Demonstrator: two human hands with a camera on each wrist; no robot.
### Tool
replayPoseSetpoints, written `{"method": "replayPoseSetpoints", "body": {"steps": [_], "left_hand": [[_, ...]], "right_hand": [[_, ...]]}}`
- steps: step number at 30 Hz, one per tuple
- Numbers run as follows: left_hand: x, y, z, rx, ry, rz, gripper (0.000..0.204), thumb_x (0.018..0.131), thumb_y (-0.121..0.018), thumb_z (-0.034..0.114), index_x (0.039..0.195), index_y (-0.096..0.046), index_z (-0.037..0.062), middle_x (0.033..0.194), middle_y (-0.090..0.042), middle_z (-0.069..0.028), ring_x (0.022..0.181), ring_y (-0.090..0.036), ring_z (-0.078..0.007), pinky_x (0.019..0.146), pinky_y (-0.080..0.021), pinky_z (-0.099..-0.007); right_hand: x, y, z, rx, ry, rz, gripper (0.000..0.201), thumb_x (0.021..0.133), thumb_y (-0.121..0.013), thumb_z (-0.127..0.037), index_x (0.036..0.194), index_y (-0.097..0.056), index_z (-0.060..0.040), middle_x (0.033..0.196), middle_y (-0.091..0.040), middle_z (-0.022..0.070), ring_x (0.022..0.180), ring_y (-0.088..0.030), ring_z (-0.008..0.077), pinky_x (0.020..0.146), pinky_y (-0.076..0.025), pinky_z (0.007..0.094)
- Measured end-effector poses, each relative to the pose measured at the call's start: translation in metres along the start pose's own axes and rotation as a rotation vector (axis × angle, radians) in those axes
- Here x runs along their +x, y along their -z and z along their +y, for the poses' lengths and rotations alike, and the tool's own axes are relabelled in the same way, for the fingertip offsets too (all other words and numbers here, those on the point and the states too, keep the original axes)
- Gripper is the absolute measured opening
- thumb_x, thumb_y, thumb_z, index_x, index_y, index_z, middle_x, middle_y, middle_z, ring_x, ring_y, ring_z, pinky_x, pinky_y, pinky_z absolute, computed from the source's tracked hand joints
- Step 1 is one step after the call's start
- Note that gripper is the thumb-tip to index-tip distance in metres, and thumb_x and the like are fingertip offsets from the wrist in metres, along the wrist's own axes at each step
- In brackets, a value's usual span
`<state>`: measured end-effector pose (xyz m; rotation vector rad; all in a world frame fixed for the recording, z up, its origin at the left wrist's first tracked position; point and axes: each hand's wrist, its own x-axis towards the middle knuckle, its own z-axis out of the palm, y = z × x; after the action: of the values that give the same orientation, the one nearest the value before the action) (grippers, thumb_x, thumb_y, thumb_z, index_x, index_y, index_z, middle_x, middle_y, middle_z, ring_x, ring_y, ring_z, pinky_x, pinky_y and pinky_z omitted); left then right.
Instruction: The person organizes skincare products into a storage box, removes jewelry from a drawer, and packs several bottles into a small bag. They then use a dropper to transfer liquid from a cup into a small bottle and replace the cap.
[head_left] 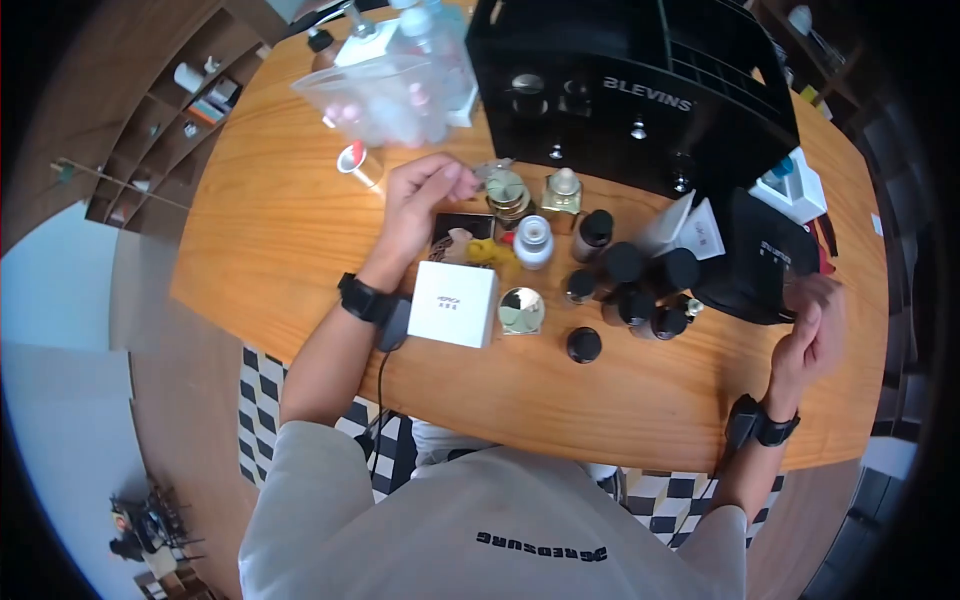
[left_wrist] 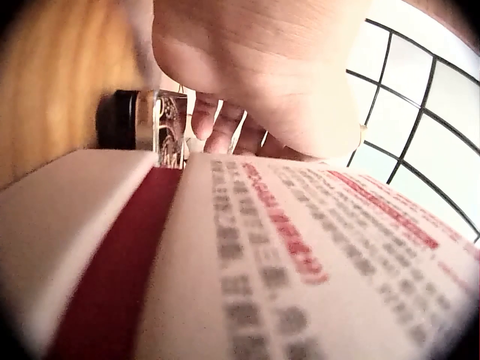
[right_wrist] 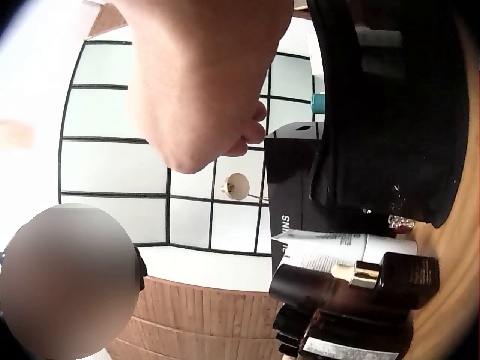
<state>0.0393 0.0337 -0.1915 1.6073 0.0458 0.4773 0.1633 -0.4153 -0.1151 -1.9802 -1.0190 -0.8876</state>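
Observation:
My left hand reaches over the left side of a group of small bottles. Its fingertips are right at a small greyish, see-through thing, beside a jar with a shiny gold lid; I cannot tell whether they pinch it. Below that wrist stands a white box, which fills the lower left wrist view with its printed side. My right hand, blurred, hovers with loosely bent fingers by the edge of a black pouch. Nothing shows in it.
A black organizer box marked BLEVINS stands at the back. Several black-capped bottles, a white-topped bottle and a gold-lidded jar crowd the middle. Back left are a clear bag and a small white cup.

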Motion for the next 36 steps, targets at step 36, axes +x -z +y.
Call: {"method": "replayPoseSetpoints", "body": {"steps": [36], "left_hand": [[0.034, 0.155, 0.175, 0.912, -0.156, -0.223, 0.020, 0.089, -0.058, 0.005, 0.105, -0.069, 0.0001, 0.097, -0.070, -0.0228, 0.092, -0.067, -0.0395, 0.082, -0.053, -0.0437]], "right_hand": [[0.167, -0.336, -0.252, -0.013, 0.463, -1.056, 0.046, 0.091, -0.072, -0.029, 0.132, -0.063, -0.0100, 0.109, -0.073, 0.0140, 0.102, -0.072, 0.0333, 0.086, -0.056, 0.0463]]}}
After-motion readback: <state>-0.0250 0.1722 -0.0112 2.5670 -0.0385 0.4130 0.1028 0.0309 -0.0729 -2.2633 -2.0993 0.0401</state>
